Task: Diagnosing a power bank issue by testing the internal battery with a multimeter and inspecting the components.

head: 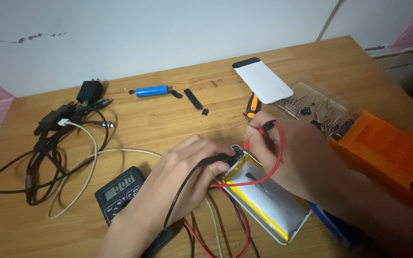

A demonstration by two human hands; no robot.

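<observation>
Hands gripped probes, left (194, 160) the black (216, 158), right (283, 153) the red (264, 129), on the near pouch cell (268, 198); a slip could have shorted its close-set terminals.

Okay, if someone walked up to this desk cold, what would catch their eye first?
Probably the two hands at the centre: the left hand presses a black probe and the right hand a red probe onto an opened silver battery pack. Next, the orange case at the right edge and the multimeter lower left.
</observation>
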